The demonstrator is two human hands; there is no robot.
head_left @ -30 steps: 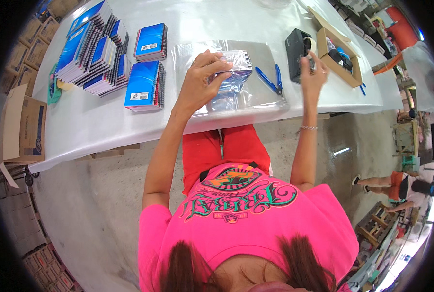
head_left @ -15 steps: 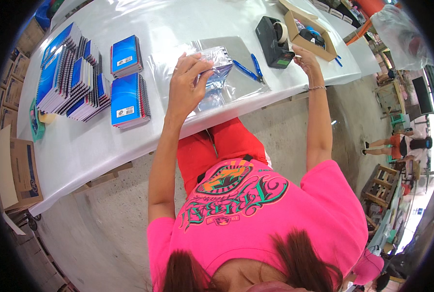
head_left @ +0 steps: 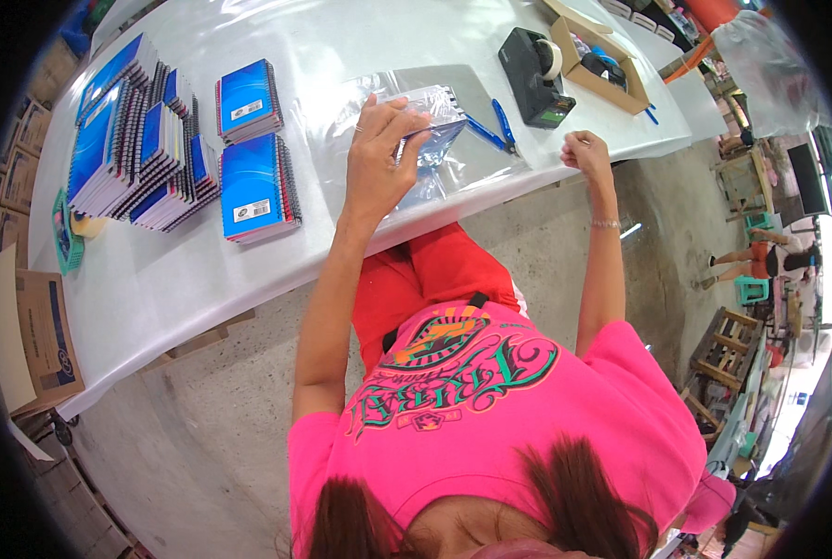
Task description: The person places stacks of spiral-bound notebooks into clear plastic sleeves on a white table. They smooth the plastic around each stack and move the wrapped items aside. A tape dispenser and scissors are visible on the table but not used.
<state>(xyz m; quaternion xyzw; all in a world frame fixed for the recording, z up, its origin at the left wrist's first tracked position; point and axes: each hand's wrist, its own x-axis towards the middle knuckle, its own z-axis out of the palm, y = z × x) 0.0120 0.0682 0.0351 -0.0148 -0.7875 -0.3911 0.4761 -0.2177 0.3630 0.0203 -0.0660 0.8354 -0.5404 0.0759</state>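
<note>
My left hand [head_left: 383, 154] rests with bent fingers on a bundle [head_left: 444, 138] in clear plastic film, apparently a notebook stack, holding it near the table's front edge. Part of the bundle is hidden under the fingers. Beneath it spreads a loose clear plastic sheet [head_left: 336, 130]. My right hand [head_left: 585, 152] is closed in a pinch over the table edge, in front of the black tape dispenser [head_left: 528, 79]; whatever it pinches is too small to make out. Blue-handled cutters [head_left: 501, 130] lie between the bundle and the dispenser.
Two stacks of blue spiral notebooks [head_left: 253, 191] stand left of the sheet, beside a larger piled group [head_left: 108, 140]. An open cardboard box [head_left: 635, 88] sits behind the dispenser. A green basket [head_left: 69, 238] and a carton [head_left: 48, 335] are at the left; another person [head_left: 770, 259] is far right.
My right hand has drawn away from the tape dispenser toward me, and its fingers have closed. The left hand stays on the bundle while the view shifts slightly.
</note>
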